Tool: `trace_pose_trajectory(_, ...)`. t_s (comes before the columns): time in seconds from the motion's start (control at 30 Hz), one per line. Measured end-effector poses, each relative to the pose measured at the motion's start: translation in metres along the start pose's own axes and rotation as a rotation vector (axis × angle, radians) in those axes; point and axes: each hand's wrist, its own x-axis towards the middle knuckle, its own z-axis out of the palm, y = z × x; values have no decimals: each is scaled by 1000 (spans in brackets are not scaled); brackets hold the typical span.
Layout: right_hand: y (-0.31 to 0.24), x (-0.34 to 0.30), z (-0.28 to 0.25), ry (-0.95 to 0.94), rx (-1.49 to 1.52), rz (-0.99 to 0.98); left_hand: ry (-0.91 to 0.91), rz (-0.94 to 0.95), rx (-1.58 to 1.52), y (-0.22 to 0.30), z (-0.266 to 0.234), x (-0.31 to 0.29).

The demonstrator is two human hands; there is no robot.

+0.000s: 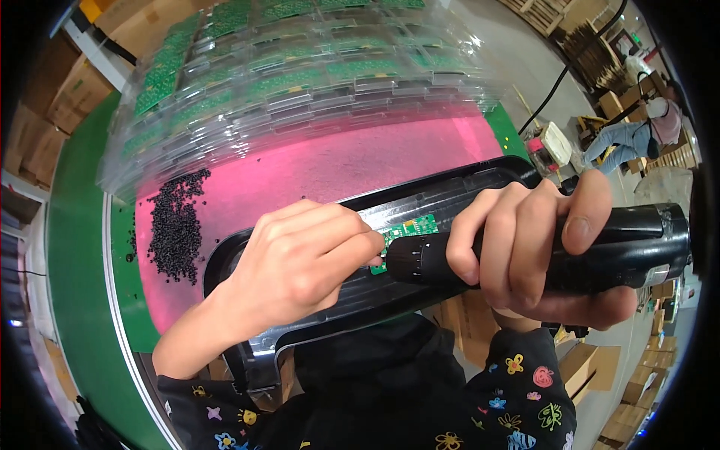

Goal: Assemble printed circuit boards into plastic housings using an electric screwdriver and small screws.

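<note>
My right hand (517, 244) is wrapped round a black electric screwdriver (628, 238), which lies nearly level with its nose pointing left. Against the nose sits a small green circuit board (409, 228), partly covered by the tool and my fingers. My left hand (304, 259) is closed, its fingertips pinched together at the screwdriver's tip beside the board's left edge. What they pinch is hidden. Beneath both hands a long black plastic tray (330, 313) with raised sides slants across the near edge of the work surface.
Stacked clear plastic trays (300, 97) of green circuit boards fill the far side of a pink mat (322, 161). A heap of small black parts (176, 229) lies on the mat's left. Cardboard boxes (589, 369) stand on the right; a seated person (637, 135) is farther off.
</note>
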Motion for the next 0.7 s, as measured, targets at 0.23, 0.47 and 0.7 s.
trace_pose_trajectory(0.23,-7,-7,-27,159,-279,162,-73,-127,-36,-8,-2,1)
trace_pose_trajectory(0.47,7,-15,-48,216,-359,196,-378,-124,-75,-11,9,-5)
trace_pose_trajectory(0.7,13,-12,-47,210,-385,209,-425,-237,-104,-9,10,-7)
